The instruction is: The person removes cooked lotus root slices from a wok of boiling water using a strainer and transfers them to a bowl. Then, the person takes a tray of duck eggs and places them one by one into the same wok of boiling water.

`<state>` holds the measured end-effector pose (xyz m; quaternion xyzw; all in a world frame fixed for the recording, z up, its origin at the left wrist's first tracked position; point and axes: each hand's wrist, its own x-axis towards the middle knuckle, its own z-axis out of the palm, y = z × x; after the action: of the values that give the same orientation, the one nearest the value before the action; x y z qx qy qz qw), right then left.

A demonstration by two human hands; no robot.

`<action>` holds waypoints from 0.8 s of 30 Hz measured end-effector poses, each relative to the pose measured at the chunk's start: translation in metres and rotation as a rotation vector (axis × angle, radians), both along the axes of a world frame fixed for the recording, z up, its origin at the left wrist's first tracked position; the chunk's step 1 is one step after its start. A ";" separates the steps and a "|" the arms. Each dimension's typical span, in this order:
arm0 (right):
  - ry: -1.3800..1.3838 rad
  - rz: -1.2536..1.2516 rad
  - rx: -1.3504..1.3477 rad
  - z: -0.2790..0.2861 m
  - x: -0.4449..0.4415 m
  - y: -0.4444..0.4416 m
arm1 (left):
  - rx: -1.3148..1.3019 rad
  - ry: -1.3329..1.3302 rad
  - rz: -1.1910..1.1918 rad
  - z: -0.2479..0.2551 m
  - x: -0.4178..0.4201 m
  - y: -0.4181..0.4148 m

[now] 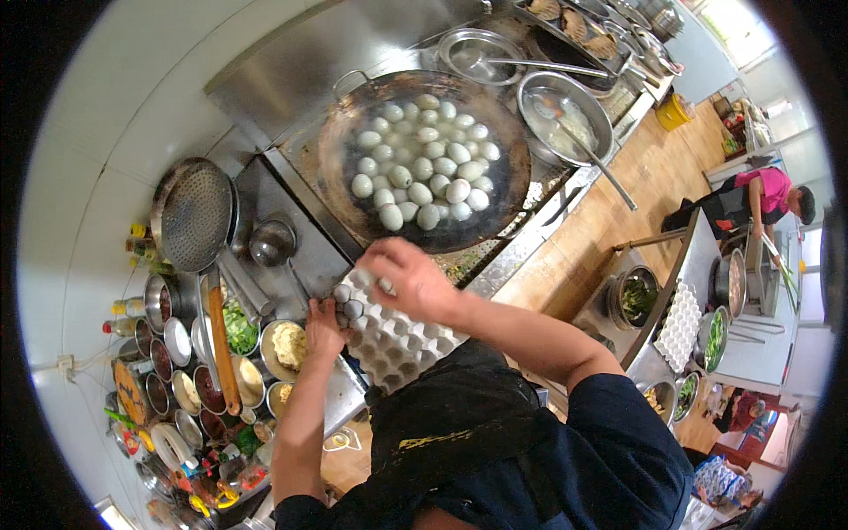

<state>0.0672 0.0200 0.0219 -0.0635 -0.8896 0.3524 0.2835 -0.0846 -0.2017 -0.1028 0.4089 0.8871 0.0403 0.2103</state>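
A large wok (424, 232) on the range holds many pale eggs (430, 165) in steaming liquid. In front of it, against the body, is a pulp egg tray (404, 348), its cups mostly bare, with several eggs (349, 308) at its left end. My left hand (326, 326) grips the tray's left edge beside those eggs. Over the tray, near the wok's rim, is my right hand (411, 281), slightly blurred, with curled fingers around an egg (387, 286) that partly shows.
Left of the wok are a ladle (273, 244), a perforated strainer (197, 215) and bowls of ingredients, including a creamy mash (289, 344). A metal basin (564, 119) with a long-handled ladle stands right of the wok. Another person (762, 192) stands at a far right counter.
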 end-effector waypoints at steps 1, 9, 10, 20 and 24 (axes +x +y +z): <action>0.023 -0.081 0.044 0.009 0.006 0.022 | -0.028 0.009 -0.012 0.005 -0.002 0.004; -0.094 -0.361 0.107 -0.014 0.057 0.091 | 0.005 -0.056 -0.076 -0.013 -0.017 0.000; -0.020 -0.362 0.018 -0.003 0.065 0.086 | -0.003 -0.062 -0.079 -0.013 -0.018 0.000; -0.262 -0.943 -0.804 -0.061 0.234 0.044 | 0.085 -0.176 -0.114 -0.042 -0.050 -0.021; -0.306 -0.900 -0.581 -0.093 0.260 0.003 | 0.086 -0.061 -0.112 -0.055 -0.055 -0.030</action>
<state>0.3274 0.0230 -0.0711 -0.5631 -0.6720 0.4141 0.2446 -0.1397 -0.2315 -0.1580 0.4651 0.8534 0.0793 0.2216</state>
